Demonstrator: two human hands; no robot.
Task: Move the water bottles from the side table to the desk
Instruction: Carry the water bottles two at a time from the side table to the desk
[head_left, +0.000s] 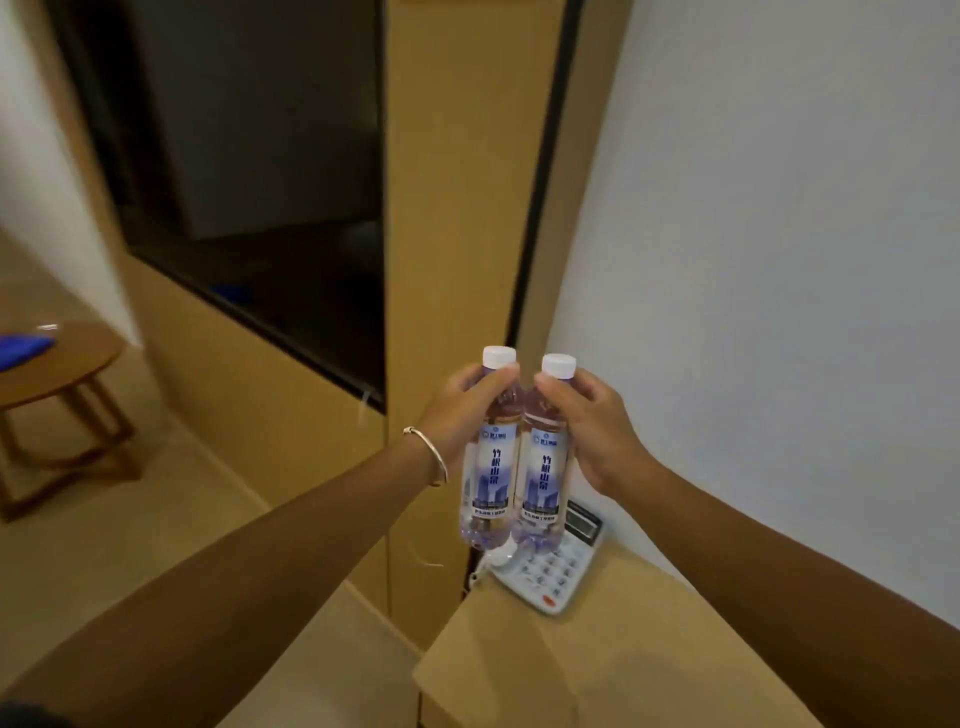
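Note:
Two clear water bottles with white caps and blue-white labels are held upright side by side in the air. My left hand (462, 410) grips the neck of the left bottle (491, 473). My right hand (592, 421) grips the neck of the right bottle (540, 483). The bottles touch each other and hang above the back corner of the light wooden side table (597, 660). No desk is in view.
A white telephone (553, 571) with a keypad lies on the side table below the bottles. A wooden wall panel with a dark glass screen (260, 182) stands at the left. A round wooden table (57, 374) with a blue cloth stands far left.

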